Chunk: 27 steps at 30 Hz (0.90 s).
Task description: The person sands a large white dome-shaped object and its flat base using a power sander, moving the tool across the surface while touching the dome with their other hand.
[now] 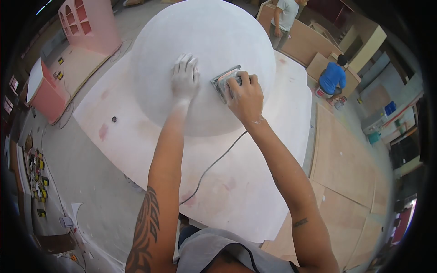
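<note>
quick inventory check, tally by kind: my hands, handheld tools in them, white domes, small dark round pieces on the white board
Hands: 2 (left hand, right hand)
Handheld sander: 1
White dome: 1
Small dark round piece: 1
Total: 5

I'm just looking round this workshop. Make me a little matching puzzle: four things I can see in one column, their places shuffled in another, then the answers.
Things
1. Powder-whitened left hand
2. Grey, square-based hand tool
3. Small, dark, round object
4. Pink structure with arched openings

Places
A. At the upper left of the picture
B. Gripped in the right hand
C. Laid palm-down on the large, smooth white dome
D. On the flat, whitish panel, left of the dome

Right pairs: 1-C, 2-B, 3-D, 4-A
</note>
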{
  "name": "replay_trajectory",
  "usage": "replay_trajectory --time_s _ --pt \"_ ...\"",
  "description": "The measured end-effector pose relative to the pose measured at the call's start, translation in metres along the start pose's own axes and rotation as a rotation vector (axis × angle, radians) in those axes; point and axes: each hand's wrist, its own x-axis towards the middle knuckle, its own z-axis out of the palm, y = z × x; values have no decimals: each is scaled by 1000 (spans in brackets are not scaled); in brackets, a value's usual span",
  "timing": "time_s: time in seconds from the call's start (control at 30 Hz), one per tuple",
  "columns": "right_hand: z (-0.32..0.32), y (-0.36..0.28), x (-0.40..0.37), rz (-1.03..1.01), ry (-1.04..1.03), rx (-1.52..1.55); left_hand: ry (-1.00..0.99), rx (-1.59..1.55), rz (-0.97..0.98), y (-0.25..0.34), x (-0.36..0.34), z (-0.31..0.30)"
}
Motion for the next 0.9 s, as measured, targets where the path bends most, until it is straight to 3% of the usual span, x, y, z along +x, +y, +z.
replay_trajectory --time_s 0.23,0.5,0.8,0.9 --pt "3 25 59 118 8 -37 -43 14 108 1 0 -1" --pt "21 57 172 283 -188 -110 -380 23 414 16 3 -17" --pt "53 79 263 320 -381 -121 -442 -7 234 72 -6 17" --pt "64 78 284 242 -422 -153 -451 23 338 72 -8 18"
